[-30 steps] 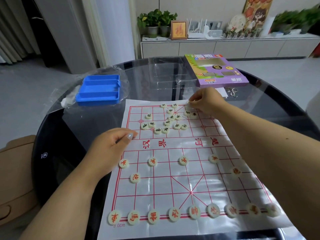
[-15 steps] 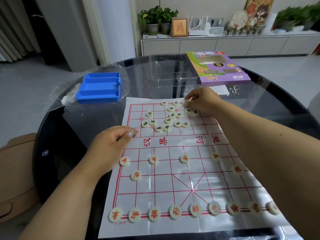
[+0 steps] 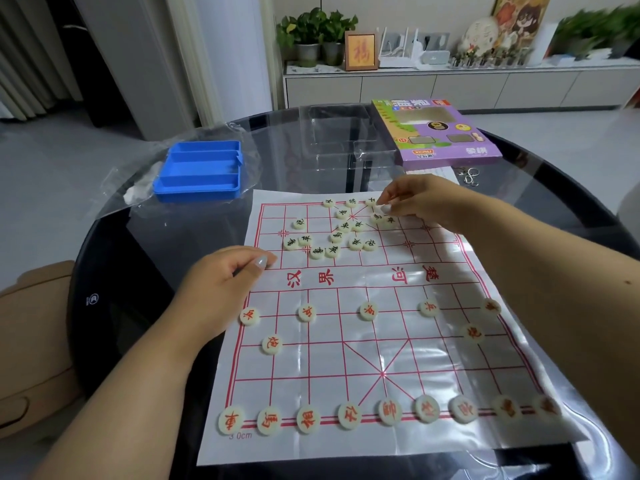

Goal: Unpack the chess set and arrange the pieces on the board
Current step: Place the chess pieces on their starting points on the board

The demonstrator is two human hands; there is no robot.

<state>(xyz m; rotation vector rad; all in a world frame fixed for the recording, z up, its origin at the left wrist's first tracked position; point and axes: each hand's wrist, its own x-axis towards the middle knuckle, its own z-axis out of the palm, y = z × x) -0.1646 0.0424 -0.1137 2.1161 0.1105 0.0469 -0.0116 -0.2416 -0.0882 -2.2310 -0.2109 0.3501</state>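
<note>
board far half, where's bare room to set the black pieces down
Free: the far right squares behind the right hand and the far left corner beside the blue tray. The river strip is bare too. Crowded: the black pieces bunched mid far half. The left hand covers the left edge.

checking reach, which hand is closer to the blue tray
Left. The left hand rests on the board's left edge, below the blue tray; the right hand sits farther right, at the board's top row.

Home living room, long low sideboard [image 3: 450, 86] along the wall, potted plants [image 3: 317, 34] and framed calligraphy [image 3: 361, 51] on it, curtains [image 3: 24, 64] far left of it, round glass desk [image 3: 145, 244] before it.
</note>
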